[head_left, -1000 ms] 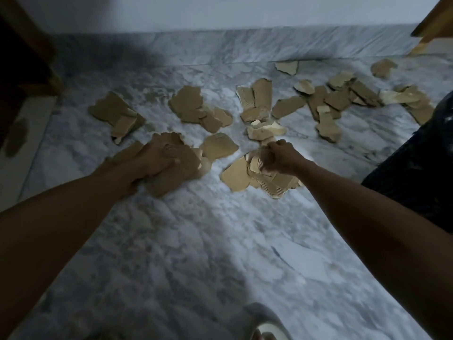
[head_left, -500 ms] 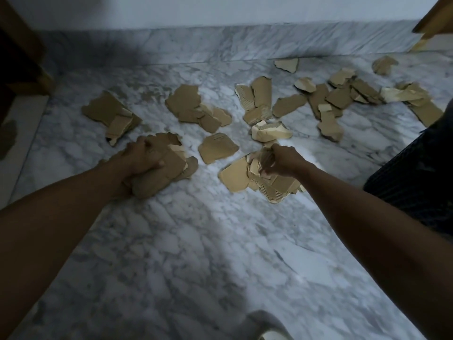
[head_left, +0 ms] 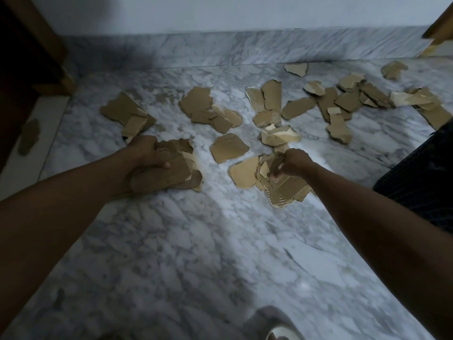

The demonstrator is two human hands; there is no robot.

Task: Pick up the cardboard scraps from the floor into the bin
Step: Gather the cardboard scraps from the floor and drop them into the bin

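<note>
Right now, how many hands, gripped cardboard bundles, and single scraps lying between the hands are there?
Hands: 2, left hand, right hand
Gripped cardboard bundles: 2, left bundle, right bundle
Single cardboard scrap between the hands: 1
Total: 5

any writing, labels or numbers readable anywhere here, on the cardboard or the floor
None can be read.
Cardboard scraps in the left hand: plain brown, no print.
Cardboard scraps in the right hand: only corrugated ridges, no letters.
Loose scraps on the marble floor: blank.
The wall: no sign.
</note>
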